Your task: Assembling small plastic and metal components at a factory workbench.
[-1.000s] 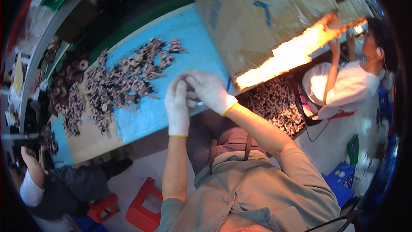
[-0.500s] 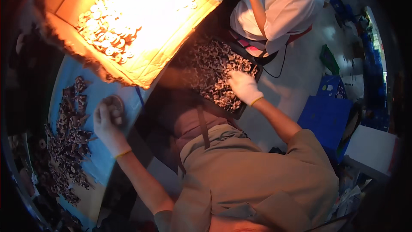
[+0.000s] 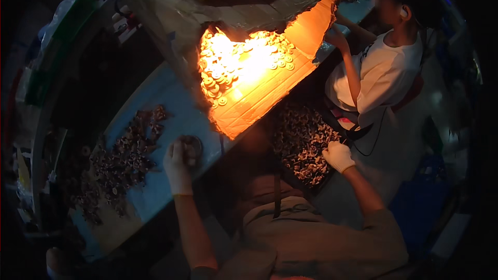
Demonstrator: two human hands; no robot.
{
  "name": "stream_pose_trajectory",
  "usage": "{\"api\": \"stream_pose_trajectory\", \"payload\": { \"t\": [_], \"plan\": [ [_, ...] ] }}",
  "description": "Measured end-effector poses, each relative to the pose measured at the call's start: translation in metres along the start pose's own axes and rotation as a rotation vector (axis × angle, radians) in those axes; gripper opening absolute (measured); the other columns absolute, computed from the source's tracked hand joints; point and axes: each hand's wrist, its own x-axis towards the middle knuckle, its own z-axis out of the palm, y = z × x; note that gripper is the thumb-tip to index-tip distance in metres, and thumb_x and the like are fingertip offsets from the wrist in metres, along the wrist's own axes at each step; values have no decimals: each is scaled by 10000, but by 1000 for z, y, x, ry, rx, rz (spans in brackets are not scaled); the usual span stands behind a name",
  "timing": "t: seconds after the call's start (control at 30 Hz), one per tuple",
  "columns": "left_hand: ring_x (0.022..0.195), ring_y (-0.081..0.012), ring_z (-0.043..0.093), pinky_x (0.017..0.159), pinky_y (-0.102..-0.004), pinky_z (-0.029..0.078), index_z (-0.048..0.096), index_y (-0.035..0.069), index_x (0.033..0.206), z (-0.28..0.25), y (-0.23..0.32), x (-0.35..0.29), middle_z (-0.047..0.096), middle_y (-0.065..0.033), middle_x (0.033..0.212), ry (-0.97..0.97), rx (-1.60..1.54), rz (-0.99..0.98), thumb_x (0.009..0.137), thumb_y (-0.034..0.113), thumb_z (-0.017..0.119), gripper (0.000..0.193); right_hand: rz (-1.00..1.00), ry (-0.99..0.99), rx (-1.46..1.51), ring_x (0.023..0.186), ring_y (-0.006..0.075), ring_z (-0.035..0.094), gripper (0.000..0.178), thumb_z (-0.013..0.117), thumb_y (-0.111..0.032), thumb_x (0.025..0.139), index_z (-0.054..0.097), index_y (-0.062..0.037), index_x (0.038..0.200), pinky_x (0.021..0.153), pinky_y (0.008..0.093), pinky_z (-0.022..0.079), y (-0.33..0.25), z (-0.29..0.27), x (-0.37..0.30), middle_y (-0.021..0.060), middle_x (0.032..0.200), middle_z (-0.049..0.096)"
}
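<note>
My left hand [image 3: 179,170], in a white glove, is over the blue table top [image 3: 158,85] with its fingers curled round a dark round disc-like piece [image 3: 193,150]. Dim light hides its detail. My right hand [image 3: 339,156], also gloved, is at the right side of a dark tray of small knobbly brown pieces [image 3: 303,137]. Its fingers are bent together at the pieces; what they pinch, if anything, is too small to make out. Left of my left hand lies a loose heap of dark brown small pieces [image 3: 127,150].
A cardboard box [image 3: 259,111], brightly lit inside, stands ahead with many pale discs with centre holes [image 3: 218,80]. At the right sits another person in a white shirt [image 3: 389,67]. Blue containers [image 3: 423,197] stand on the floor at the right.
The whole view has shifted, so the box, table and both hands appear further right and lower. My right hand has moved toward the tray's right edge. My left hand keeps the round piece.
</note>
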Motion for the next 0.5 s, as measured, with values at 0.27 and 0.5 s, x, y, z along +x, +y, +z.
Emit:
{"api": "stream_pose_trajectory", "payload": {
  "t": [0.27,0.5],
  "plan": [
    [905,-102,644,697,-247,498,641,-38,1396,7,31,-39,713,-67,1192,237,107,149,1115,322,579,460,-288,-115,1487,955,133,718,374,660,-312,1030,706,-7,1241,814,289,573,-69,-96,-22,69,1067,756],
    [1280,-221,629,1024,-365,576,435,-35,1587,42,-6,-94,547,-179,1517,-315,-260,-4,1095,132,636,557,-552,-542,1820,1006,142,688,399,572,-257,1071,663,30,1333,859,274,545,-232,-119,-41,100,1167,734]
  ]
}}
